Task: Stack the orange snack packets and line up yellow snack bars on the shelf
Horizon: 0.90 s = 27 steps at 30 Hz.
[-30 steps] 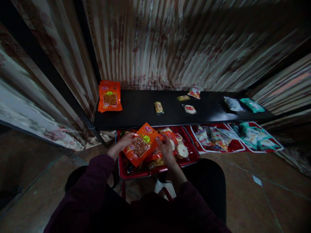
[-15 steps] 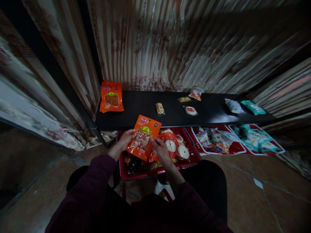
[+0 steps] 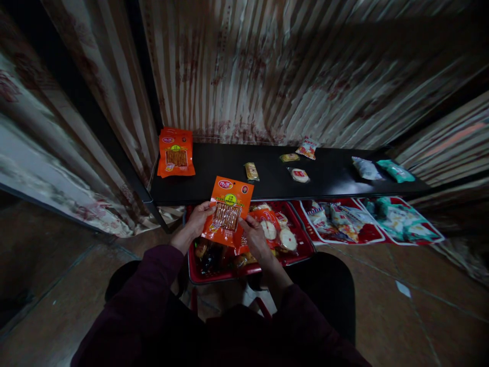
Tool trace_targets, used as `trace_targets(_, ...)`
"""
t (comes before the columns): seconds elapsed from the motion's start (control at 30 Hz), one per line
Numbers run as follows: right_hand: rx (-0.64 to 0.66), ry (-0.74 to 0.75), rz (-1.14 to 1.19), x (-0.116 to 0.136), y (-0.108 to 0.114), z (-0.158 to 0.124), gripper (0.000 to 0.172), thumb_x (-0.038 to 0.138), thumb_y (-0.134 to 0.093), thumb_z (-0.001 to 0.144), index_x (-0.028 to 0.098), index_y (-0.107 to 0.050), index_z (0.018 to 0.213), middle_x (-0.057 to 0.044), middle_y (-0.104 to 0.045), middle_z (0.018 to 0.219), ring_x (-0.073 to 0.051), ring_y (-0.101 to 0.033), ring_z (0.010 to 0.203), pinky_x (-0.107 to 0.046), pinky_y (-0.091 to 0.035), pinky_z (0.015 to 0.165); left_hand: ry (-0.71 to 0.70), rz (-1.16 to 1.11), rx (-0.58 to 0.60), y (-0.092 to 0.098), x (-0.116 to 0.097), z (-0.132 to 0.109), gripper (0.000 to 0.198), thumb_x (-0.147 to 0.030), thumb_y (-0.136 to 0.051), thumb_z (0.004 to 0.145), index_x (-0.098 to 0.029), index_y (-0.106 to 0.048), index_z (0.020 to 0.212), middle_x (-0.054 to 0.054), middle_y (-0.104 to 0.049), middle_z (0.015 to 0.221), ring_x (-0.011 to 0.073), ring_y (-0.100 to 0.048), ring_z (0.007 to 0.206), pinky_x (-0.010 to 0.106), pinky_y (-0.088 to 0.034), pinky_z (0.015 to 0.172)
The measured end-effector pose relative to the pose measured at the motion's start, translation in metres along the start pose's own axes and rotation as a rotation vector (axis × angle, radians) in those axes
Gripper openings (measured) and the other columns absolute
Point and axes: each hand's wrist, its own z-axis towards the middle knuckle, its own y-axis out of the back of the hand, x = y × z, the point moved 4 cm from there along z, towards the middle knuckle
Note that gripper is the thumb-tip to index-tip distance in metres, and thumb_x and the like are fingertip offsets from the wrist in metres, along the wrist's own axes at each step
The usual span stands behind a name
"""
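Far left: a stack of flat, glossy orange plastic snack packets lies at the left end of the black shelf. Your left hand grips the left edge of another flat orange plastic snack packet, face up before the shelf's front edge, above the red plastic basket. Your right hand pinches its lower right edge; whether those fingers also touch the orange packet beneath, you cannot tell. Rightward on the shelf: an upright-set yellow wrapped biscuit; a round white cracker in clear wrap, nearer the front edge; a white-and-red pillow packet at the rear edge. Near the right end: a teal pillow packet.
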Motion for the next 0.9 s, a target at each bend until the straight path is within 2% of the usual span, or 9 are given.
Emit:
trace_targets(0.17, 0.002, -0.013, 0.018, 0.001, -0.001, -0.002, 0.029, 0.038, -0.074, 0.064, 0.021, -0.065, 0.085, 0.0, -0.072, 0.081, -0.016, -0.067, 0.069, -0.026, -0.052, 0.06, -0.014, -0.018, -0.009, -0.001, -0.002, 0.0, 0.037, -0.028, -0.079, 0.055, -0.015, -0.063, 0.086, 0.003, -0.069, 0.079, 0.0132, -0.062, 0.069, 0.028, -0.048, 0.071)
trace_targets(0.37, 0.029, -0.007, 0.028, 0.001, -0.003, -0.003, 0.026, 0.037, -0.071, 0.067, 0.023, -0.064, 0.088, 0.0, -0.073, 0.084, -0.017, -0.068, 0.074, -0.027, -0.052, 0.064, -0.038, -0.02, 0.0, -0.002, -0.004, -0.001, 0.039, -0.031, -0.079, 0.054, -0.015, -0.063, 0.086, 0.002, -0.07, 0.079, 0.0137, -0.063, 0.069, 0.027, -0.048, 0.072)
trace_targets(0.5, 0.017, -0.009, 0.055, 0.004, -0.006, -0.007, 0.026, 0.036, -0.071, 0.067, 0.022, -0.064, 0.088, 0.0, -0.072, 0.079, -0.017, -0.068, 0.07, -0.027, -0.053, 0.061, -0.033, -0.03, 0.022, -0.003, -0.005, -0.002, 0.038, -0.031, -0.079, 0.056, -0.015, -0.064, 0.087, 0.002, -0.069, 0.078, 0.0134, -0.062, 0.068, 0.027, -0.048, 0.071)
trace_targets(0.63, -0.067, -0.004, 0.108, 0.014, -0.008, -0.013, 0.024, 0.034, -0.073, 0.062, 0.022, -0.062, 0.079, 0.003, -0.069, 0.072, -0.014, -0.066, 0.064, -0.024, -0.052, 0.059, -0.058, -0.002, 0.033, -0.008, -0.006, -0.005, 0.037, -0.034, -0.078, 0.057, -0.014, -0.064, 0.085, 0.001, -0.069, 0.076, 0.0133, -0.062, 0.069, 0.026, -0.047, 0.07)
trace_targets(0.8, -0.089, -0.037, 0.158, 0.032, -0.01, -0.019, 0.023, 0.029, -0.074, 0.06, 0.023, -0.065, 0.08, 0.004, -0.069, 0.071, -0.014, -0.065, 0.06, -0.025, -0.053, 0.06, -0.107, 0.049, -0.017, -0.018, -0.002, -0.01, 0.037, -0.036, -0.077, 0.058, -0.016, -0.062, 0.086, 0.0, -0.067, 0.075, 0.0134, -0.06, 0.067, 0.026, -0.046, 0.069)
trace_targets(0.9, -0.127, 0.05, 0.071, 0.043, -0.009, -0.021, 0.019, 0.03, -0.073, 0.062, 0.023, -0.067, 0.079, 0.003, -0.069, 0.069, -0.014, -0.064, 0.056, -0.028, -0.054, 0.058, -0.117, 0.046, -0.032, -0.024, 0.0, -0.014, 0.04, -0.034, -0.075, 0.061, -0.017, -0.061, 0.094, 0.001, -0.067, 0.079, 0.014, -0.061, 0.071, 0.027, -0.047, 0.072)
